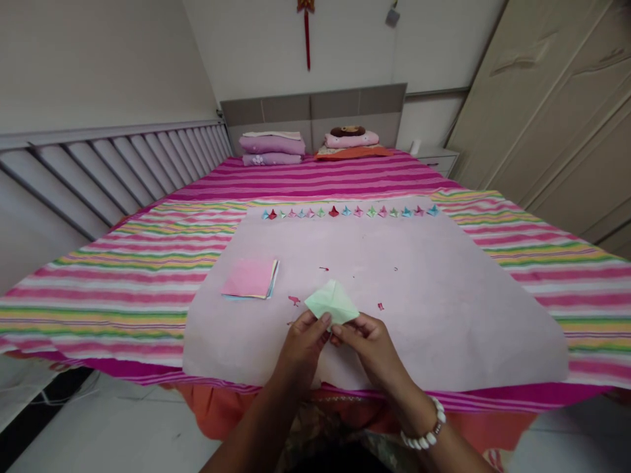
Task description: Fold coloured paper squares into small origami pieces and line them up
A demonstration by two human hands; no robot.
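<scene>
Centrally, a piece of light green folded paper [332,301] is held out in front of the body, low over the near part of a large pale sheet [434,295] by which the striped bed cover [128,289] is partly covered. Its near edges are pinched by both hands at once: by the left hand [304,338] with the thumb laid over the lower left face, and by the right hand [369,338] with the thumb brought to the lower right edge, close to the near corner. Neither grip is released; the paper is grasped in both, though the fingers underneath are mostly hidden. The paper is pointed away from the wrists, and the far corner is left uncovered. As seen, its longer axis is run from side to side across the hands, tipped slightly down toward the right, while a crease is shown running from the far corner toward the middle. Neither hand can be called nearer, since contact is made by both. Whether the sheet below is touched by the paper cannot be told. Farther left, a stack of coloured paper [248,277] is placed beyond the left hand, well apart from the right.
</scene>
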